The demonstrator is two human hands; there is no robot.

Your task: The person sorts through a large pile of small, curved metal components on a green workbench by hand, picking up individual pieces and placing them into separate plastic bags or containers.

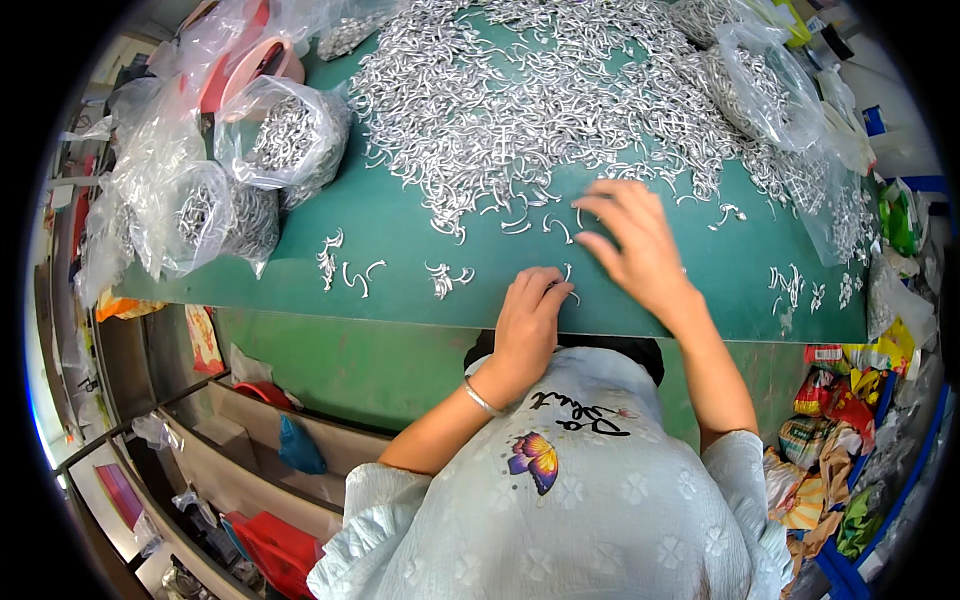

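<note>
left hand (530, 310) fingers pinching a small metal hook (566, 292), right hand (632, 240) fingers spread wide just below the hook pile (530, 100)

The left hand (528, 318) curls over a small hook piece (568, 293) at the green tabletop's (400, 262) near edge, so its fingertips and most of that piece are hidden. The right hand (632, 240) is motion-blurred, and whether it pinches anything cannot be told. The metal pile (520, 100) runs past the top edge. Single pieces in the clear bags (285, 135) are too small to make out.
</note>
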